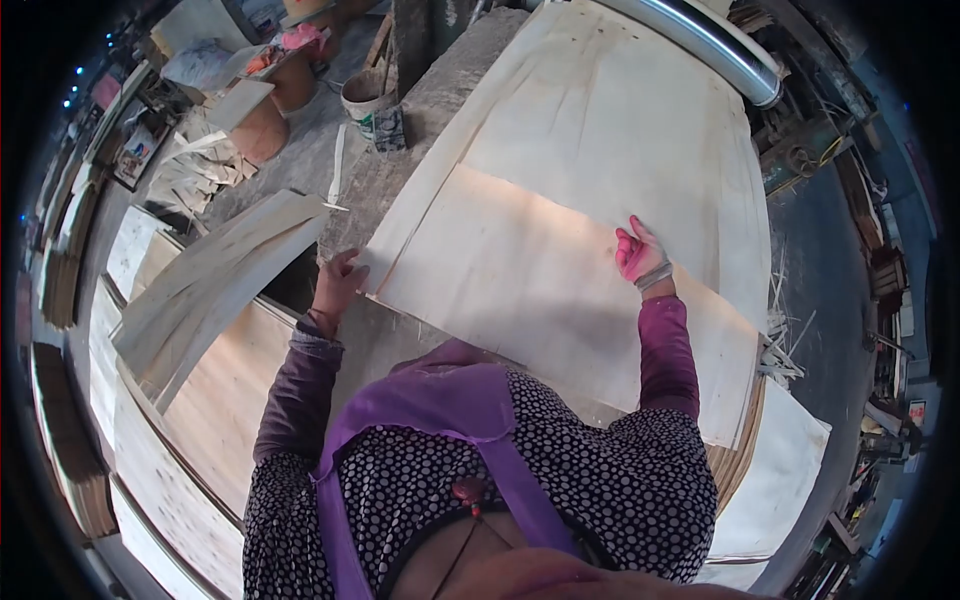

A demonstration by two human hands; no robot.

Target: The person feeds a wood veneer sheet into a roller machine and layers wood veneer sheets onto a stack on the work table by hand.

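Note:
A large pale wood veneer sheet (500, 265) lies in front of me, its far edge crossing a longer veneer sheet (620, 110) underneath. My left hand (338, 284) is bare, its fingers bent and closed at the left edge of the veneer, beside the near corner. My right hand (642, 254) wears a pink and white glove and is over the near sheet's far edge. Its index finger points away from me and the others are partly bent; nothing shows in it. Whether its fingertips touch the wood I cannot tell.
A shiny metal roller (705, 45) spans the far end of the veneer. To the left, loose veneer pieces (225, 285) jut over stacked sheets (215, 400). A bucket (368, 98) stands beyond, near a concrete ledge (445, 90). Splintered strips (785, 340) hang at the right.

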